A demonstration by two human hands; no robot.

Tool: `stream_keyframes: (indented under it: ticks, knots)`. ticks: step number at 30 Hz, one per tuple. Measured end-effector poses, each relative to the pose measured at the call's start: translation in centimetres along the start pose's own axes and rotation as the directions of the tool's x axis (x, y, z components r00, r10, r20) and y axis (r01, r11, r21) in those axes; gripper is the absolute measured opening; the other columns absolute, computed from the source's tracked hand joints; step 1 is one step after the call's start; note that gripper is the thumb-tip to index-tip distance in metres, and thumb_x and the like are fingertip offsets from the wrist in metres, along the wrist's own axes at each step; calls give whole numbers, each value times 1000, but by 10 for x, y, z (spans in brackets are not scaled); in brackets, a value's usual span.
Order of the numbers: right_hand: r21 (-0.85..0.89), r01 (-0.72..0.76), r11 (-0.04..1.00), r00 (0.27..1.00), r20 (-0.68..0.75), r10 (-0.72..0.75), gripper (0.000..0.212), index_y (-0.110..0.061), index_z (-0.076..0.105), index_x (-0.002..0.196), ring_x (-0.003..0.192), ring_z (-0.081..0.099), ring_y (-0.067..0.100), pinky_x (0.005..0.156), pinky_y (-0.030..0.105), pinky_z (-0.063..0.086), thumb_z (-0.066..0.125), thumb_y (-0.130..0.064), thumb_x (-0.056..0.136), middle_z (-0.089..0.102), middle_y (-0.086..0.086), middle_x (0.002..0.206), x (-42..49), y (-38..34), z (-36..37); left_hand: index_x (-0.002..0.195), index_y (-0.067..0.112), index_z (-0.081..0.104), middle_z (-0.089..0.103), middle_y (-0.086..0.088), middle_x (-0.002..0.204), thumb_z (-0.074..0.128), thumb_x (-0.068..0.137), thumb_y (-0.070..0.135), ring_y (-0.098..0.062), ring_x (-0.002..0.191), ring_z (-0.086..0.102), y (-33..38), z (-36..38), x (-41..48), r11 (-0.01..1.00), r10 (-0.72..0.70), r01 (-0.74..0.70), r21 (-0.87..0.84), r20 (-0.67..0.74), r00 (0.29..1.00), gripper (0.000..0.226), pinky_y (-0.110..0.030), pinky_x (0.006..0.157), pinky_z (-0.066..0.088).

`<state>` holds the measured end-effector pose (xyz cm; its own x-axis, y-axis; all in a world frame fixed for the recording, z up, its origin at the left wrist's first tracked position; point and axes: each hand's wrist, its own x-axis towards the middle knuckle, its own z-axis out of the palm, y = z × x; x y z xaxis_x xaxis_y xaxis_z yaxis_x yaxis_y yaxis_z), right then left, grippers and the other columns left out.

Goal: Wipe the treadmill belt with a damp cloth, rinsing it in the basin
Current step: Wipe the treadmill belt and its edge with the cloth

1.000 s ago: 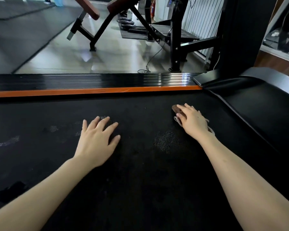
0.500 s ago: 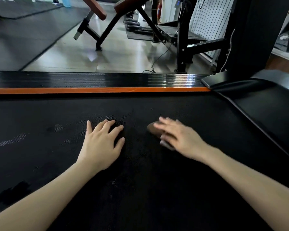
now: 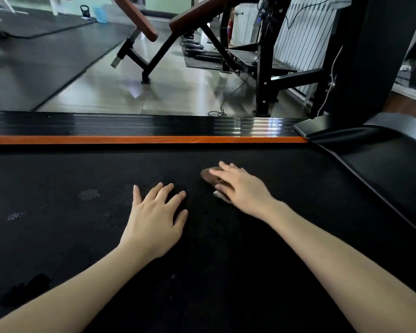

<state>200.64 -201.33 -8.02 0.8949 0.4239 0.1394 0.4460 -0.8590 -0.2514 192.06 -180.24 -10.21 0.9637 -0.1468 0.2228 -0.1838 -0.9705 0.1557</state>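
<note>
- On the treadmill belt (image 3: 226, 272), towards its far edge, the brown cloth (image 3: 208, 176) lay bunched under the right hand (image 3: 240, 188). A pale corner of it poked out on the near side.
- That hand's grip was not closed. The fingers lay straight across the cloth and pressed it down rather than curling round it.
- The left hand (image 3: 154, 217) rested just beside it, palm down and fingers spread on the bare belt. It held nothing and was clear of the cloth.
- Beyond both hands ran the orange strip (image 3: 130, 139) and the glossy black side rail (image 3: 130, 124). I could see no basin from where the view fell.
- The likeliest slip, to my eye, was that flat pressure alone would let the cloth roll up or skid out from under the palm on that coarse weave.
- The person seemed to be leaning on the left hand. If the belt ran free, it could creep underneath and throw the stroke off.
- Paler, mesh-like patches (image 3: 89, 194) showed to the left. A dark blotch (image 3: 24, 288) sat near the lower left corner. Short strokes might leave both untouched.
- With the basin out of reach of the eye, the cloth risked going unrinsed and merely smearing grime about.
</note>
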Motion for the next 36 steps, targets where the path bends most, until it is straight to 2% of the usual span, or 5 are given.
stream_keyframes:
  ticks: [8,17,30,33,36]
  knots:
    - [-79,-712,698,697,-199,689,47,-8,44,133,133,32,41,112,51,21,40,-40,98,32,26,146,77,43,-3,114,21,66,64,-10,118,33,85,46,-34,116,57,0,9,4,998,24,-19,68,-70,997,50,-70,93,37]
    - [-75,-214,974,975,-74,208,48,-14,32,145,141,21,36,117,47,12,36,-33,101,20,19,154,75,-19,19,122,25,61,59,-7,127,26,86,50,-31,125,49,-4,10,4,1000,15,-15,14,-36,999,57,-69,100,29]
    - [46,217,975,967,125,-221,54,-35,30,145,145,14,16,117,26,1,32,-50,92,19,-4,156,-170,-15,-17,134,26,50,45,-5,142,9,79,58,-26,138,30,-2,3,3,1000,9,-9,-21,-17,1000,76,-64,110,12]
    - [74,205,976,969,125,-213,49,-37,34,143,144,15,11,119,27,7,41,-41,95,22,-6,155,-189,13,-29,136,26,48,43,-4,143,16,86,56,-26,139,28,-1,1,3,1000,0,0,-11,-3,1000,67,-63,110,11]
    - [55,-98,994,995,18,98,47,-37,32,142,145,14,15,119,43,12,47,-30,98,20,-3,156,-150,50,-35,139,27,44,39,-4,146,35,96,46,-24,140,24,0,1,3,1000,-19,19,-3,10,1000,48,-61,112,8]
